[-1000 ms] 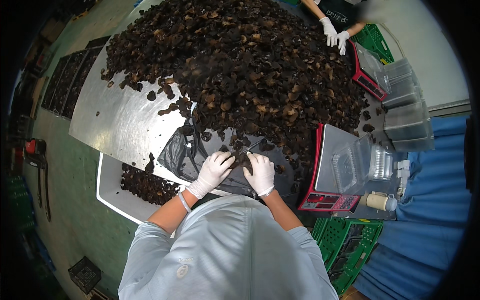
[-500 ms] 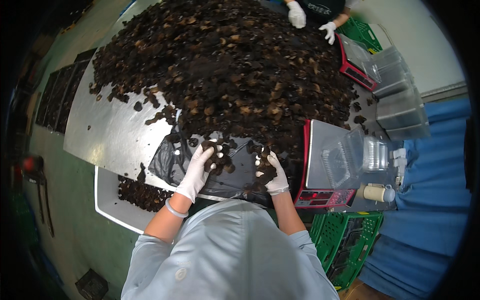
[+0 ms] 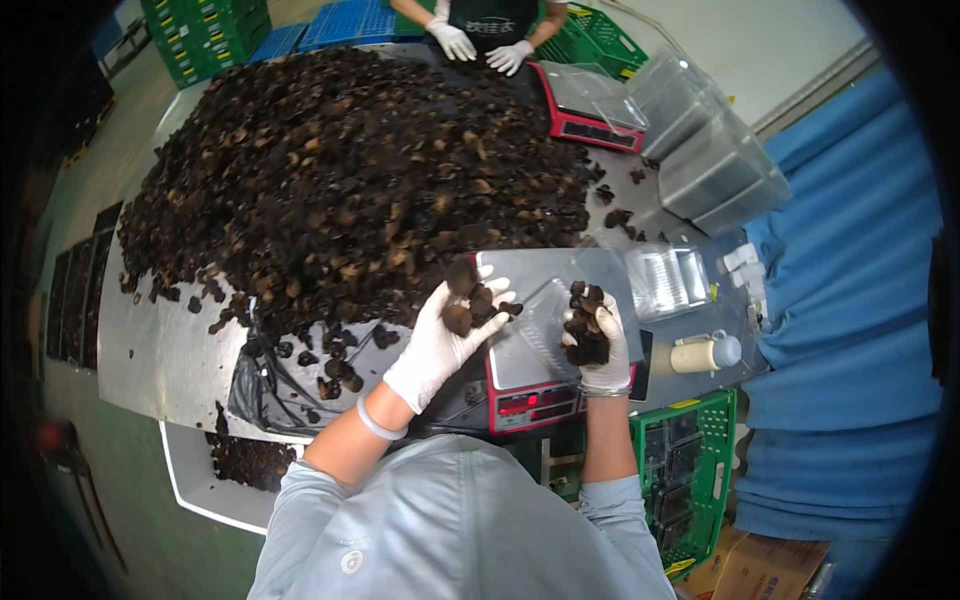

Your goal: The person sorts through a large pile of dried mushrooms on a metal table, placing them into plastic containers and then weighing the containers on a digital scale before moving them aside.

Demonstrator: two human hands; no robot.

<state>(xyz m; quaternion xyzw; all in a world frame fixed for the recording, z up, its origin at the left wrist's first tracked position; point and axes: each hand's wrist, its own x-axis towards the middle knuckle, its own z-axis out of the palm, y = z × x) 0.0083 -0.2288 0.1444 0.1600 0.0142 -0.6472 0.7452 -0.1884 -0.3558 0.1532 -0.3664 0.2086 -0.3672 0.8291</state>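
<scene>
While the left hand cups brown fungus pieces, the right hand grips a dark clump, seemingly above the red-framed scale. Beyond lies a large fungus heap on the metal table.

Between your white-gloved left hand and right hand, a gap spans the red-sided, steel-topped scale, where a clear ribbed plastic container lies; a dark brown heap of frilled fungus blocks the far left, a cream cylindrical bottle the right.
</scene>
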